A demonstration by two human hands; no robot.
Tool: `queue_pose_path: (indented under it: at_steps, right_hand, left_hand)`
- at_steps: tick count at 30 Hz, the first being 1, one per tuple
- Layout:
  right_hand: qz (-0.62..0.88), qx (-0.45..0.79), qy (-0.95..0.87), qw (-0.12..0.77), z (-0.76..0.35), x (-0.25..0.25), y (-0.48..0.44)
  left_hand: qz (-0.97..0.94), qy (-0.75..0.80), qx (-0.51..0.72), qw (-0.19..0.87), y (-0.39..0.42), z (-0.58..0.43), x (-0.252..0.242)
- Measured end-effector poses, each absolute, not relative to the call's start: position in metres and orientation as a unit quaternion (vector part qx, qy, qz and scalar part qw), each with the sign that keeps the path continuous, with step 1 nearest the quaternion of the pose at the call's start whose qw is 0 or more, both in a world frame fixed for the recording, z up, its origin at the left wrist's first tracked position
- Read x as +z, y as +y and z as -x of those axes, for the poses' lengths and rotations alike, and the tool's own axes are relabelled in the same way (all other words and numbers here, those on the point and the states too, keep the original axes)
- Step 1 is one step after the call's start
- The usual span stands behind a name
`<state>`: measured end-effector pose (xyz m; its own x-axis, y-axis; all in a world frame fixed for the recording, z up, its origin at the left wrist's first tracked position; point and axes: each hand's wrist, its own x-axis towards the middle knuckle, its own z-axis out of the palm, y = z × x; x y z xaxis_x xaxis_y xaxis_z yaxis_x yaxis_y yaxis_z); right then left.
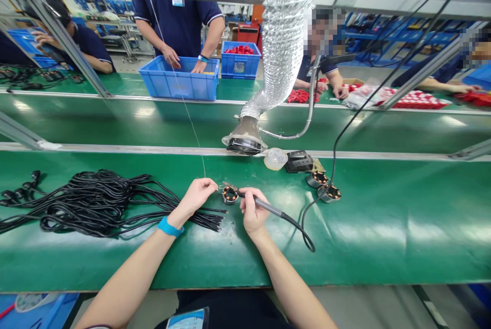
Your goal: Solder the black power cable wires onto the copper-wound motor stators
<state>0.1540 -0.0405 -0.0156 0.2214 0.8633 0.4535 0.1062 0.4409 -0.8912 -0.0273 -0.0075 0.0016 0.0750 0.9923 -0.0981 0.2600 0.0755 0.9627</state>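
My right hand (253, 211) grips a soldering iron (268, 207) by its handle, and the tip points left over a small motor stator (230, 195) lying on the green mat. My left hand (199, 192) pinches a thin solder wire (204, 168) that hangs from above, just left of the stator. A blue wristband (171, 227) is on my left wrist. The iron's black cord loops away to the right. Whether the tip touches the wire is too small to tell.
A pile of black cables (95, 203) lies at left. Behind the stator hangs a fume extraction duct (245, 137). Further right are a tape roll (275, 158), a black iron stand (299, 161) and two more stators (329, 193). Across the bench, co-workers handle parts by blue crates (178, 78).
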Motion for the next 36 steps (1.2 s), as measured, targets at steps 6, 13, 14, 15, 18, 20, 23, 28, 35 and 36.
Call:
queue_pose_path:
  at_steps: [6, 13, 14, 15, 18, 20, 23, 28, 35, 36]
  right_hand:
    - [0.418, 0.237, -0.649, 0.59, -0.147, -0.007, -0.034]
    - [0.372, 0.221, -0.717, 0.547, -0.139, -0.012, -0.023]
    - [0.368, 0.218, -0.725, 0.54, -0.138, -0.013, -0.023]
    - [0.365, 0.212, -0.733, 0.534, -0.138, -0.014, -0.022]
    - [0.353, 0.182, -0.755, 0.521, -0.136, -0.018, -0.021]
    - [0.346, 0.161, -0.764, 0.52, -0.135, -0.02, -0.02]
    - [0.347, 0.144, -0.767, 0.52, -0.135, -0.022, -0.02]
    - [0.364, 0.152, -0.751, 0.529, -0.136, -0.022, -0.024]
    - [0.37, 0.166, -0.748, 0.525, -0.135, -0.022, -0.03]
    - [0.37, 0.168, -0.75, 0.522, -0.135, -0.023, -0.031]
  left_hand:
    - [-0.586, 0.521, 0.398, 0.476, -0.01, 0.029, 0.004]
    - [-0.655, 0.508, 0.361, 0.428, -0.014, 0.034, 0.012]
    - [-0.663, 0.509, 0.357, 0.417, -0.014, 0.034, 0.013]
    - [-0.67, 0.509, 0.354, 0.408, -0.015, 0.034, 0.014]
    - [-0.682, 0.502, 0.352, 0.4, -0.015, 0.034, 0.014]
    - [-0.682, 0.492, 0.354, 0.409, -0.015, 0.035, 0.014]
    - [-0.683, 0.488, 0.35, 0.416, -0.015, 0.036, 0.015]
    - [-0.693, 0.495, 0.328, 0.409, -0.015, 0.039, 0.018]
    - [-0.641, 0.485, 0.334, 0.492, -0.014, 0.037, 0.016]
    - [-0.632, 0.488, 0.337, 0.498, -0.014, 0.036, 0.016]
